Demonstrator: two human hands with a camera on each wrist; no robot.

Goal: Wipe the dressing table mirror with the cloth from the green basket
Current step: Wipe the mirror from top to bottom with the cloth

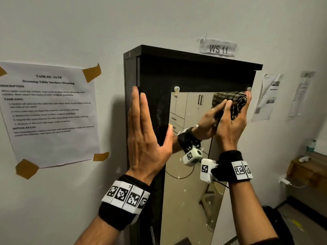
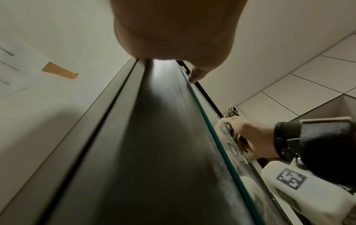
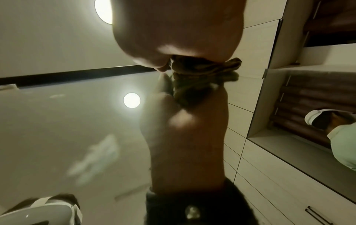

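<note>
The mirror (image 1: 191, 174) hangs on a tall dark dressing unit (image 1: 155, 76) against the wall. My right hand (image 1: 231, 124) grips a bunched brown checked cloth (image 1: 238, 105) and presses it onto the glass at the mirror's top right corner. The right wrist view shows the cloth (image 3: 204, 65) squeezed between my right hand (image 3: 183, 30) and the mirror (image 3: 67, 121), with their reflection below. My left hand (image 1: 145, 131) lies flat, fingers straight, on the dark panel left of the glass, and its thumb touches the mirror's left edge. From the left wrist I see my left hand (image 2: 173, 30) on the panel (image 2: 154, 152).
A task sheet (image 1: 49, 112) is taped to the wall on the left. A "WS 11" label (image 1: 218, 48) sticks above the unit. More papers (image 1: 267, 96) hang on the right wall. A wooden shelf (image 1: 304, 167) with a bottle (image 1: 310, 146) stands low right.
</note>
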